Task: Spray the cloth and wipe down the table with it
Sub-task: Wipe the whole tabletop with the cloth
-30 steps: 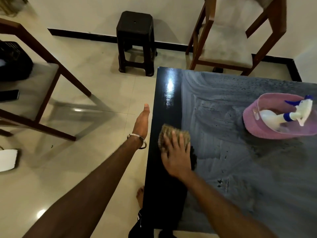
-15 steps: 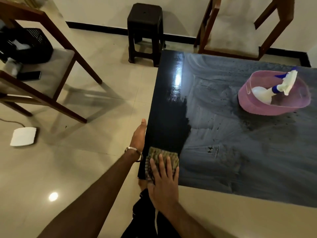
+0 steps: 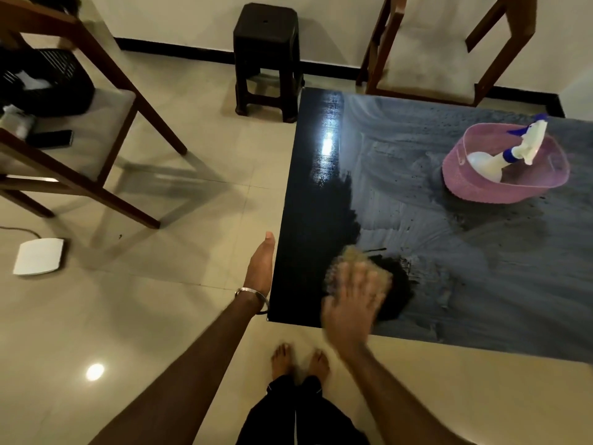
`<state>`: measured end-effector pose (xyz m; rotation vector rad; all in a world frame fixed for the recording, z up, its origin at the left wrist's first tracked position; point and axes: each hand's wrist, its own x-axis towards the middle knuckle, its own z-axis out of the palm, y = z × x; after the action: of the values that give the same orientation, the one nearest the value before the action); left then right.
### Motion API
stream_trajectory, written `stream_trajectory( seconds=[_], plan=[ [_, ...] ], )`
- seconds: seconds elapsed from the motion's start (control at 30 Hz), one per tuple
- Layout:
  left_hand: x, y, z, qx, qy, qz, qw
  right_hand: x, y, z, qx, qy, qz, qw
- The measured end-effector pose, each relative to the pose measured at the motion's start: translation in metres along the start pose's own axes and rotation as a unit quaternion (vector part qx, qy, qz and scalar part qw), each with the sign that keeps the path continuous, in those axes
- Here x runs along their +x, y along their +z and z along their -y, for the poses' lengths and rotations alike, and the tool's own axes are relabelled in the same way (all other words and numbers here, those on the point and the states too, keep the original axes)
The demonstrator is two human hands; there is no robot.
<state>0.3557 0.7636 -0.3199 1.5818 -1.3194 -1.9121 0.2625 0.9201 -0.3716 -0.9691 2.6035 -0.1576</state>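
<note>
The black table (image 3: pixel 465 284) is dusty grey over most of its top, with a glossy wiped strip along its left side. My right hand (image 3: pixel 351 303), blurred by motion, presses flat on a tan cloth (image 3: pixel 353 256) near the table's front left corner. A dark wiped patch surrounds the cloth. My left hand (image 3: pixel 261 268), wearing a metal bangle, rests open with its fingers flat against the table's left edge. A white spray bottle (image 3: pixel 500 155) with a blue nozzle lies in a pink basin (image 3: pixel 481 191) at the table's far right.
A dark stool (image 3: pixel 266 56) stands beyond the table's far left corner. One wooden chair (image 3: pixel 426 49) is behind the table, another (image 3: pixel 64 123) stands at left with a bag and phone on its seat. A white device (image 3: pixel 40 255) lies on the tile floor. My bare feet (image 3: pixel 300 361) are near the table's front edge.
My right hand drew the cloth back to the front left corner, then slid it right and slightly forward onto the dusty area. My left hand stayed at the table's left edge.
</note>
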Motion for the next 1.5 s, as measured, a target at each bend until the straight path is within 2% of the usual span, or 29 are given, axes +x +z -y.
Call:
stream_trajectory(
  seconds=[0.1, 0.13, 0.17, 0.27, 0.33, 0.43, 0.53, 0.6, 0.67, 0.77, 0.87, 0.93, 1.0, 1.07, 1.1, 1.2, 1.3, 1.37, 1.43, 1.5],
  plan=[
    [0.003, 0.001, 0.001, -0.017, -0.005, 0.014, 1.0, -0.051, 0.042, 0.068, -0.041, -0.188, 0.067, 0.979],
    [0.003, 0.001, 0.001, -0.008, -0.006, 0.013, 1.0, -0.063, 0.051, 0.08, -0.047, -0.223, 0.097, 0.969],
    [0.004, 0.0, 0.001, 0.007, 0.0, 0.006, 1.0, -0.07, 0.055, 0.084, -0.053, -0.242, 0.112, 0.962],
    [0.006, 0.001, -0.004, 0.029, 0.031, 0.002, 0.999, -0.062, 0.046, 0.05, -0.043, -0.246, 0.072, 0.966],
    [0.006, 0.004, -0.008, 0.037, 0.043, 0.011, 0.998, -0.048, 0.027, 0.004, -0.016, -0.188, 0.062, 0.98],
    [0.003, 0.011, -0.016, 0.032, 0.047, 0.021, 0.998, -0.026, -0.003, -0.089, 0.005, -0.017, 0.007, 1.0],
    [0.004, 0.019, -0.017, 0.011, 0.031, 0.04, 0.999, -0.012, -0.039, -0.178, 0.022, 0.131, -0.018, 0.991],
    [0.004, 0.028, -0.015, -0.006, 0.02, 0.056, 0.998, -0.003, -0.049, -0.199, 0.029, 0.203, -0.017, 0.979],
    [0.004, 0.038, -0.009, -0.016, 0.018, 0.061, 0.998, 0.004, -0.043, -0.181, 0.031, 0.224, -0.03, 0.974],
    [0.0, 0.053, -0.004, 0.005, 0.015, 0.072, 0.997, 0.004, -0.022, -0.117, 0.001, 0.145, -0.023, 0.989],
    [-0.001, 0.062, 0.002, 0.033, 0.012, 0.081, 0.996, -0.009, -0.001, -0.039, -0.025, -0.014, 0.019, 0.999],
    [-0.004, 0.07, 0.002, 0.096, 0.051, 0.072, 0.991, -0.017, 0.002, -0.01, -0.04, -0.13, 0.069, 0.988],
    [-0.004, 0.076, 0.006, 0.246, 0.113, 0.049, 0.961, -0.015, -0.008, -0.018, -0.05, -0.201, 0.104, 0.973],
    [-0.002, 0.085, 0.009, 0.413, 0.187, 0.039, 0.891, -0.005, -0.022, -0.061, -0.045, -0.194, 0.104, 0.974],
    [-0.003, 0.09, 0.009, 0.467, 0.208, 0.044, 0.858, 0.002, -0.028, -0.091, -0.036, -0.163, 0.086, 0.982],
    [-0.006, 0.111, 0.013, 0.559, 0.204, 0.055, 0.802, 0.027, -0.058, -0.2, -0.035, -0.017, 0.025, 0.999],
    [-0.011, 0.139, 0.021, 0.649, 0.214, 0.074, 0.726, 0.052, -0.095, -0.3, -0.028, 0.11, 0.02, 0.993],
    [-0.015, 0.156, 0.028, 0.684, 0.198, 0.094, 0.696, 0.066, -0.106, -0.325, 0.004, 0.169, 0.01, 0.986],
    [-0.018, 0.17, 0.033, 0.702, 0.182, 0.094, 0.682, 0.076, -0.1, -0.309, 0.018, 0.2, -0.007, 0.98],
    [-0.019, 0.176, 0.035, 0.699, 0.17, 0.086, 0.689, 0.077, -0.084, -0.266, 0.0, 0.154, -0.016, 0.988]
  ],
)
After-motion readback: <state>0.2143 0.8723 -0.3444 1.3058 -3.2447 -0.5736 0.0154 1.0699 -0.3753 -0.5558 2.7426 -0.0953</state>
